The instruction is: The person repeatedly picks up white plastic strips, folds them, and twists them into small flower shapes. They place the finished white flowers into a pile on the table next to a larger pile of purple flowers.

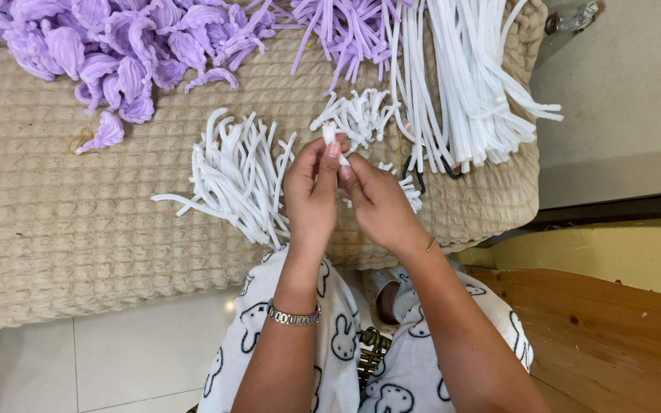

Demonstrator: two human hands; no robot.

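White pipe-cleaner piece point(330, 135): short, long axis roughly upright, its top standing out above the fingertips. Left hand point(311, 191) pinches it; right hand point(376, 203) pressed alongside, apparently pinching its lower end. Cut white pieces point(235, 176) lie beyond-left of the left hand.

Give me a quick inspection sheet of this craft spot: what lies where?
Surface: beige quilted mat, on a pale tiled floor.
Job's things: short white fuzzy stem, pinched between both hands.
Clutter: heap of bent white stems; long white stems; purple stems; purple petals.
Hands: left hand and right hand meet at the stem.
Cables: nothing seen.
Surroundings: wooden board on the right; rabbit-print trousers below.
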